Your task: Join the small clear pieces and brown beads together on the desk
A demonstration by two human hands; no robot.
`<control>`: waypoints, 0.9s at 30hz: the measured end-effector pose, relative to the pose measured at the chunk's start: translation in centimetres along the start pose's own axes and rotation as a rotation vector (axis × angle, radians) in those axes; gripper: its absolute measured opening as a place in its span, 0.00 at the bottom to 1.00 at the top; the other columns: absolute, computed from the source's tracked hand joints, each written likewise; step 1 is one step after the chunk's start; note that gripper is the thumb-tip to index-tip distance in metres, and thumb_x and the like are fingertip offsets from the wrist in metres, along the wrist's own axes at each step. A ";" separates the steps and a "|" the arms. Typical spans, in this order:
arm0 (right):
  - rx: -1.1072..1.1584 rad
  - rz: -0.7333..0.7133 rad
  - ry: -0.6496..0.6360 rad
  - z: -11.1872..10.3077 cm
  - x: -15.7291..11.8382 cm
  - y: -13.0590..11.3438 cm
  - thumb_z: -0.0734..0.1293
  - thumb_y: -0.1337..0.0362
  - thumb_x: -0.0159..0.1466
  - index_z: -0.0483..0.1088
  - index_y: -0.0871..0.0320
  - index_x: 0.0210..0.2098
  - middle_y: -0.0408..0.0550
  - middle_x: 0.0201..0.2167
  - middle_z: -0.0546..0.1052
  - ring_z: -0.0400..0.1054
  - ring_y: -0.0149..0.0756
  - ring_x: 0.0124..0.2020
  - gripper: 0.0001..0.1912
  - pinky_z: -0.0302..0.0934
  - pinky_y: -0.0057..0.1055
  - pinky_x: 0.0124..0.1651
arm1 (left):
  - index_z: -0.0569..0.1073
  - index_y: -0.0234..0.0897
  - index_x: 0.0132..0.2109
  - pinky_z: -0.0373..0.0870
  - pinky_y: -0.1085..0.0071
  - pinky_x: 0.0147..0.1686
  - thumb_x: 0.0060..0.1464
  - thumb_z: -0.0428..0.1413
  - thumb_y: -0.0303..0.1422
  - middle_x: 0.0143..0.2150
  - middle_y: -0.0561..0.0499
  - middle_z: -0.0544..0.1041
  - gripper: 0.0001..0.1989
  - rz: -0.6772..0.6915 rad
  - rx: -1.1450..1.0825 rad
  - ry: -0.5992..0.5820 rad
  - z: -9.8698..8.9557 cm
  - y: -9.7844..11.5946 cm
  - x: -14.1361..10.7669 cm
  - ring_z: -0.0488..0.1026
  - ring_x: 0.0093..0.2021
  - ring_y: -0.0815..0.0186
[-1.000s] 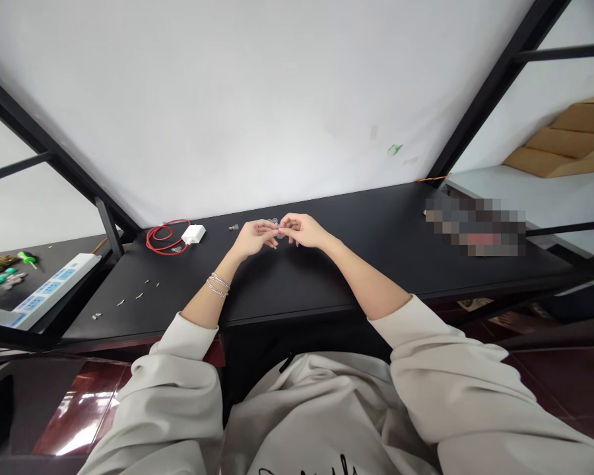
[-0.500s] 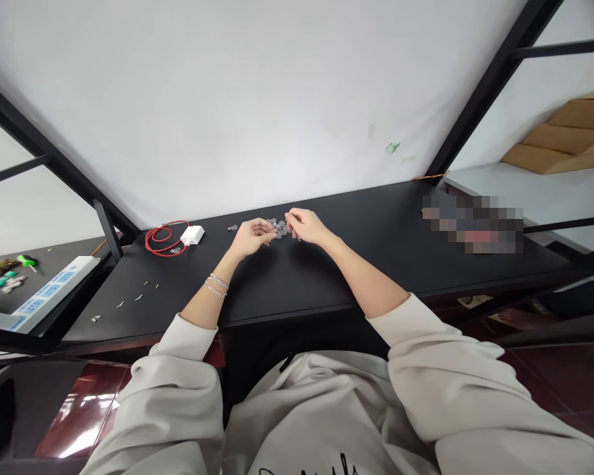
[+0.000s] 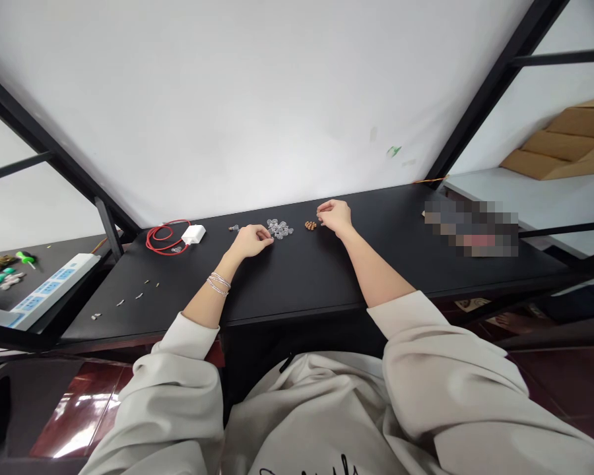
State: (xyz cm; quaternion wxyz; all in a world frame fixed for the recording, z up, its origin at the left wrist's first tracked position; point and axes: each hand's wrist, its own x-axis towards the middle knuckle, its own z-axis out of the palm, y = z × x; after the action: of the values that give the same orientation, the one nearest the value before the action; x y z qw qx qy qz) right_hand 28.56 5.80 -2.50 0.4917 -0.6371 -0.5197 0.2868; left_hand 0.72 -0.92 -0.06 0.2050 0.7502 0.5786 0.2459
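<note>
A pile of small clear pieces (image 3: 280,229) lies on the black table (image 3: 297,277) near the wall. My left hand (image 3: 251,241) is at the left edge of this pile, its thumb and fingertips pinched together; what is between them is too small to make out. To the right of the clear pieces sits a cluster of small brown pieces (image 3: 310,225). Just right of that cluster, my right hand (image 3: 335,216) is raised with bent fingers and thumb close together, and anything in its grip is hidden. A small clear and brown piece (image 3: 234,227) rests left of my left hand.
A red cable (image 3: 164,251) with a white adapter (image 3: 194,234) lies at the left. Several tiny bits are scattered in front of it. A white power strip (image 3: 54,290) stands further left. At the right end is a blurred item (image 3: 470,227).
My right hand has moved right, away from the clear pieces, and the brown cluster now shows. My left hand has shifted slightly, with its fingers closer together.
</note>
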 end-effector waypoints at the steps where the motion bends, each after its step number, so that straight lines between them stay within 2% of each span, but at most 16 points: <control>1: -0.024 -0.005 0.002 0.0 0.1 0.2 0.70 0.77 0.54 0.78 0.60 0.31 0.50 0.33 0.82 0.79 0.40 0.35 0.09 0.76 0.36 0.43 | 0.80 0.38 0.36 0.74 0.67 0.42 0.54 0.66 0.34 0.34 0.49 0.83 0.05 -0.002 0.011 0.009 0.0 0.0 0.0 0.77 0.33 0.64; 6: -0.077 -0.048 -0.017 0.1 0.6 0.7 0.71 0.75 0.55 0.80 0.59 0.32 0.49 0.33 0.83 0.80 0.40 0.37 0.08 0.75 0.38 0.49 | 0.81 0.38 0.41 0.75 0.67 0.44 0.56 0.64 0.33 0.39 0.48 0.84 0.06 0.019 0.057 0.050 -0.1 0.0 0.0 0.79 0.37 0.63; 9: -0.143 -0.061 -0.007 -0.2 0.4 0.4 0.70 0.75 0.56 0.81 0.58 0.31 0.49 0.33 0.83 0.80 0.41 0.39 0.08 0.73 0.38 0.51 | 0.82 0.38 0.42 0.75 0.66 0.46 0.56 0.64 0.34 0.42 0.48 0.84 0.07 0.028 0.103 0.075 -0.3 -0.1 0.0 0.79 0.39 0.61; 13: -0.243 -0.071 0.012 -0.7 -0.1 -0.2 0.71 0.74 0.58 0.82 0.59 0.35 0.51 0.36 0.84 0.79 0.42 0.43 0.08 0.71 0.36 0.54 | 0.82 0.38 0.45 0.75 0.64 0.51 0.55 0.64 0.32 0.46 0.47 0.84 0.09 0.021 0.170 0.100 -1.2 -0.4 0.0 0.79 0.44 0.59; 16: -0.303 -0.125 -0.062 -0.5 -0.5 -0.5 0.72 0.70 0.61 0.82 0.59 0.38 0.51 0.39 0.84 0.79 0.41 0.44 0.07 0.70 0.35 0.54 | 0.82 0.37 0.47 0.75 0.63 0.53 0.53 0.65 0.29 0.49 0.45 0.83 0.13 -0.038 0.214 0.101 -1.9 -1.0 0.2 0.79 0.46 0.58; 19: -0.337 -0.185 -0.146 0.2 -0.5 -0.5 0.72 0.66 0.63 0.82 0.58 0.40 0.51 0.41 0.85 0.79 0.41 0.46 0.07 0.69 0.34 0.54 | 0.81 0.37 0.47 0.76 0.65 0.50 0.51 0.66 0.27 0.48 0.45 0.83 0.15 -0.076 0.194 0.082 -2.3 -1.4 0.3 0.79 0.47 0.58; 24: -0.319 -0.079 -0.174 1.3 0.7 -0.3 0.75 0.56 0.62 0.83 0.55 0.36 0.50 0.39 0.85 0.79 0.43 0.45 0.09 0.69 0.35 0.54 | 0.82 0.36 0.42 0.76 0.67 0.48 0.50 0.64 0.23 0.42 0.46 0.84 0.11 -0.064 0.122 0.060 -2.2 -1.1 0.2 0.79 0.41 0.61; 27: -0.338 -0.038 -0.190 1.6 1.2 -0.4 0.77 0.56 0.59 0.83 0.54 0.33 0.49 0.36 0.85 0.80 0.43 0.43 0.09 0.69 0.37 0.54 | 0.82 0.37 0.41 0.76 0.65 0.49 0.49 0.65 0.25 0.42 0.46 0.84 0.10 -0.051 0.105 0.063 -2.0 -0.9 0.2 0.79 0.39 0.61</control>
State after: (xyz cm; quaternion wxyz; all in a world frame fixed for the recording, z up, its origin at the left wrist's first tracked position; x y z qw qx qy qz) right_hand 27.35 7.51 -2.54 0.3317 -0.6708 -0.6165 0.2448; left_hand -1.18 -0.50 1.06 0.1533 0.7366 0.6159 0.2335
